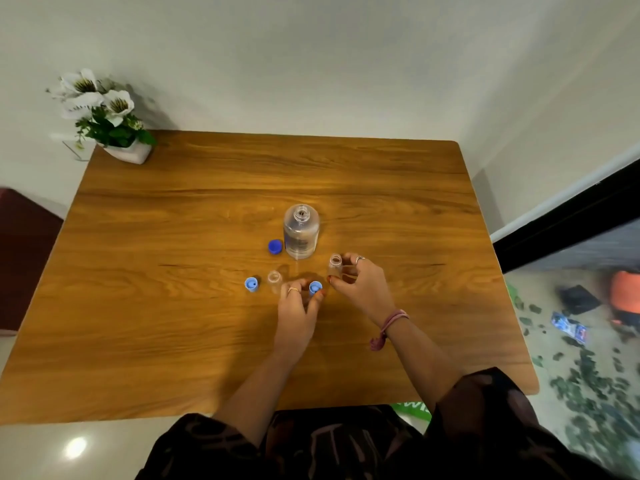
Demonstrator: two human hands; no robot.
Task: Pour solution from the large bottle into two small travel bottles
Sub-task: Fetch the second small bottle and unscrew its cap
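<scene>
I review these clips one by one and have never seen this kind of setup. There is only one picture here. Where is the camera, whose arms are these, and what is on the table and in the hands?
There is no machine here. A person wears a wide-angle camera on the head, looking forward and down, so the two bare arms rising from the bottom edge are their own.

On the wooden table stands a large clear plastic bottle, open, with its dark blue cap lying beside it. A small clear travel bottle stands open, with a light blue cap to its left. A white pot of white flowers sits in the far left corner.

The right hand holds a second small clear bottle upright, also open. The left hand pinches a second light blue cap at the table surface.

Whether the small bottles hold any liquid cannot be told.
</scene>
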